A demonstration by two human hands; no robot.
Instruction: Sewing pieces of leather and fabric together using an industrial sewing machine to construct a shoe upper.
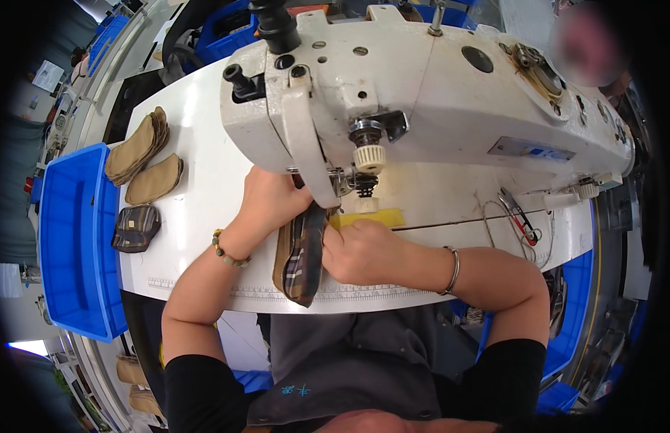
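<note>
Cloth [304, 263] at the machine [436, 94] could skew under uneven pull, right hand [364, 251] fingers clamped on its edge, left hand [270, 198] fingers unclear.

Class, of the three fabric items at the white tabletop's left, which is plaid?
The dark plaid fabric item, lowest in the picture; the larger tan fabric stack and smaller tan fabric stack above it are plain.

My left hand [266, 202]: fingers partly concealed behind the sewing machine [436, 94] head and its white curved lever [306, 141]. My right hand [364, 252]: curled fingertips out of sight. Plaid fabric piece [297, 263]: far end obscured at the presser assembly [342, 182]. Black fitting [276, 29]: cropped by the top edge. Person [587, 43], upper right: blurred.
</note>
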